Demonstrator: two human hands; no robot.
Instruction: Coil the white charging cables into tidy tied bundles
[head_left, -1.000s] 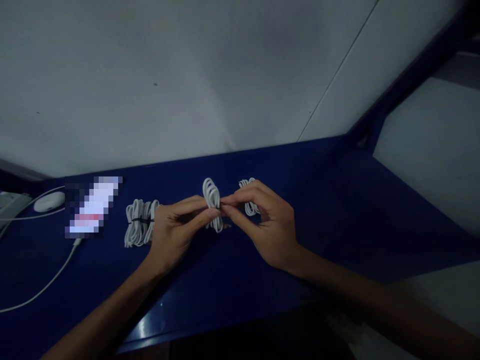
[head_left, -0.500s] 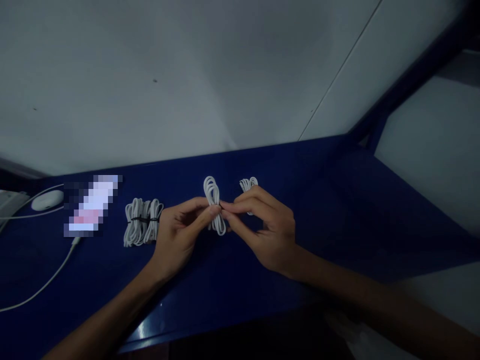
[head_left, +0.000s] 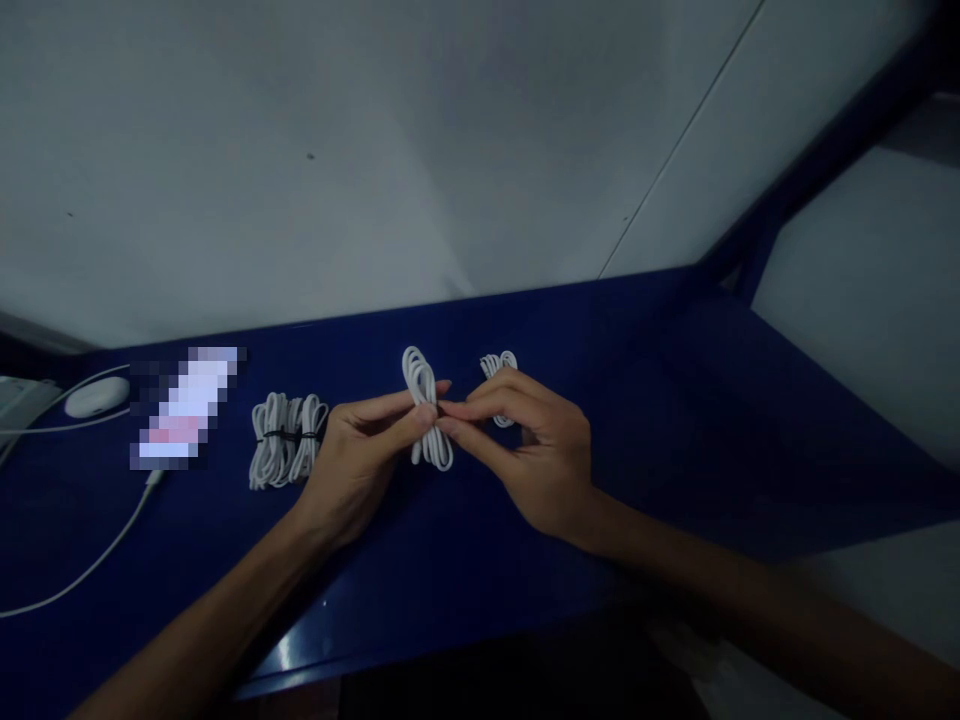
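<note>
A coiled white cable (head_left: 421, 378) is pinched at its middle between the thumb and fingers of my left hand (head_left: 365, 452), its loops showing above and below the grip. From the right, my right hand (head_left: 536, 450) has thumb and forefinger pressed together against the coil's waist. Whatever lies between those fingertips is too small to make out. Just left of my left hand, bundled white cables (head_left: 281, 442) with dark ties lie on the blue table (head_left: 420, 590). Another white cable bundle (head_left: 501, 362) lies behind my right hand, which partly covers it.
A lit, blurred-out phone (head_left: 187, 405) lies at the left with a white cord (head_left: 112, 550) running from it. Beside it sits a white rounded object (head_left: 97, 397). A pale wall (head_left: 337, 200) rises behind the table, and a blue frame post (head_left: 757, 260) stands at the right.
The held coil has tilted slightly, its top leaning a little further left. My right fingertips have come closer against its middle. The lying bundles have stayed put.
</note>
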